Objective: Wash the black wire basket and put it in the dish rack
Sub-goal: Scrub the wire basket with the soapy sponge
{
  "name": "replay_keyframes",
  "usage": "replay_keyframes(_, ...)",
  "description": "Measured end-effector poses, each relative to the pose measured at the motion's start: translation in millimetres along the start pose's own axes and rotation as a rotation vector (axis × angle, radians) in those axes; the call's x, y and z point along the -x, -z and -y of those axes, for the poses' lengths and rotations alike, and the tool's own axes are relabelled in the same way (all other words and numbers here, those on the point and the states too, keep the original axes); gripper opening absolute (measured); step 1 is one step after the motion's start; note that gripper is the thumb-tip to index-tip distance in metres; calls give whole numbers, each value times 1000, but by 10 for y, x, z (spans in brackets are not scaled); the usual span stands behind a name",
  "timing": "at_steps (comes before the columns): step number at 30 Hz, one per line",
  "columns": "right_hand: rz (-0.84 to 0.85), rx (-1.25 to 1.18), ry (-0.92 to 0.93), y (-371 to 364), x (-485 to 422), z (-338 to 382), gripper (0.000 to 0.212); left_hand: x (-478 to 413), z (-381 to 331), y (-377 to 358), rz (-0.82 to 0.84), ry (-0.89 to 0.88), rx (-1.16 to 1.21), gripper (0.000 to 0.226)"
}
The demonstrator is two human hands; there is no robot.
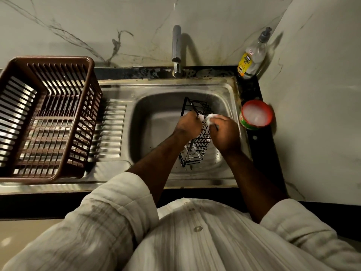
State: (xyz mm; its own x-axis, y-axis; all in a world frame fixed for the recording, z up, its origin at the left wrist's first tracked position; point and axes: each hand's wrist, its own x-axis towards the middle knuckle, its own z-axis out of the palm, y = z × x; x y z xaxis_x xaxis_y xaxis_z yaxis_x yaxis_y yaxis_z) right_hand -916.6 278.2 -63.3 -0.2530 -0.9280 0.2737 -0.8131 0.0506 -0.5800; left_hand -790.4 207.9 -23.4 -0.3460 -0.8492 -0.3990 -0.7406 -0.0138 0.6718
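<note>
We see black wire basket tilted on end in sink, likely so suds drain there. Left hand fingers curl round top wire, steadying. Right hand fingers clutch foamy pad against mesh. Dish rack at nine o'clock.

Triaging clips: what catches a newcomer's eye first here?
In the sink, the left hand grips the basket while the right hand rubs it with a sudsy scrubber. A brown dish rack sits on the drainboard at left, a soap tub at the sink's right.
</note>
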Motion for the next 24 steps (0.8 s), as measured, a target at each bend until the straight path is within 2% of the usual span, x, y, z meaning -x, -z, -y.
replay_keyframes(4,-116,-42,-165,65,-19,-109,22,-6,47,34,-32,10,6,30)
replay_keyframes(9,11,-79,56,-20,-119,165,25,35,-42,31,3,-30,-101,23)
replay_keyframes(13,80,-91,26,-2,-221,140,22,-15,14,52,-35,-41,-115,21)
replay_keyframes(18,19,-27,-136,57,-175,33,21,-65,90,106,-40,-28,-67,24)
replay_keyframes(22,47,3,-12,19,-190,175,21,-85,51,78,-12,-31,-93,21)
replay_keyframes(24,43,17,-7,-8,-181,246,19,-58,23,76,-2,-37,-80,21)
